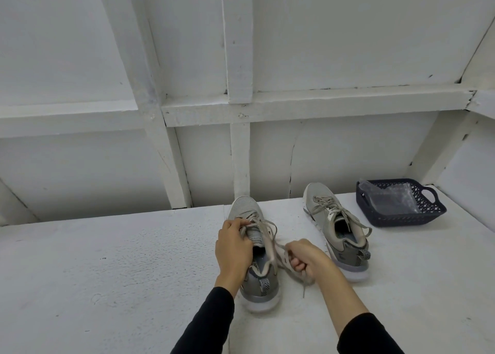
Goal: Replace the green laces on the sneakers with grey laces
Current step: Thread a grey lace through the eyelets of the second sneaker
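The right hand [304, 260] is curled into a fist around a bunched length of pale grey lace [270, 242], held just to the right of the near sneaker [257, 249]; a loose tail of that lace hangs out below the fist and trails onto the white table [107, 273]. The left hand [234, 242] rests on the left side of the same shoe's throat, its fingers curled in at the upper eyelets and pinching the lace where it crosses the tongue. From there the lace runs in 2 slack strands across the shoe's opening toward the right fist. Both forearms come up from the bottom of the view in black sleeves [206, 324].

The near sneaker is grey with a pale translucent sole, standing upright on the table with its toe pointing away from the person and its heel nearest the camera. Its lacing looks grey; no green shows on it.

The second sneaker [334, 225] stands to the right and a little farther back, apart from the first, toe also pointing away and angled slightly left. It is fully laced in grey, with the ends lying loose over its collar and right side.

Farther right, near the table's back edge, sits a dark blue plastic basket [434, 209] with a lattice wall and a handle; inside it lies a clear plastic bag [393, 197], contents unclear. Behind the table rises a white panelled wall [348, 45] with crossing battens.
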